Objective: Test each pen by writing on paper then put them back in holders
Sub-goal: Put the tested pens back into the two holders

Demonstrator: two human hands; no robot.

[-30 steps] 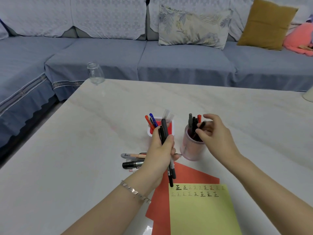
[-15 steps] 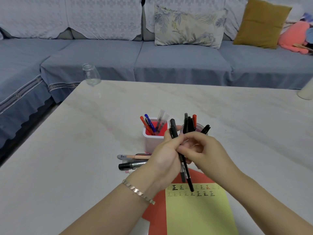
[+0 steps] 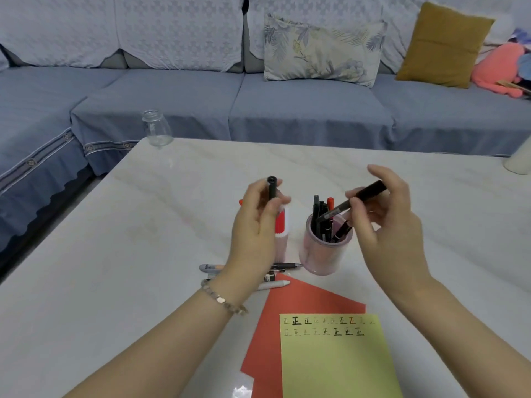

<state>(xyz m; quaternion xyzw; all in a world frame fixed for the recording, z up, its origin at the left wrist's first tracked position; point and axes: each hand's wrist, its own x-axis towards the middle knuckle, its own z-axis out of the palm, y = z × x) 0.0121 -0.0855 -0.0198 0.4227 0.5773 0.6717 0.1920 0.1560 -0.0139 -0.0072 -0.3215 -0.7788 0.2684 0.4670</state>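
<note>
My left hand (image 3: pixel 255 225) holds a black pen cap (image 3: pixel 272 187) upright, in front of the red and white holder (image 3: pixel 281 225), which it mostly hides. My right hand (image 3: pixel 382 222) grips a black pen (image 3: pixel 356 200) tilted, tip down-left, above the clear pink holder (image 3: pixel 321 252) filled with several dark pens and a red one. A yellow paper (image 3: pixel 336 366) with two rows of written marks lies on a red sheet (image 3: pixel 301 303) near the front edge.
Several loose pens (image 3: pixel 284 267) lie on the marble table (image 3: pixel 115 254) behind my left wrist. A glass jar (image 3: pixel 156 132) stands at the far left corner, a white object (image 3: pixel 520 159) at the far right edge. A blue sofa runs behind.
The hands were joined on the pens half a second ago; now they have pulled apart, the cap staying in my left hand and the pen body going right with my right hand.
</note>
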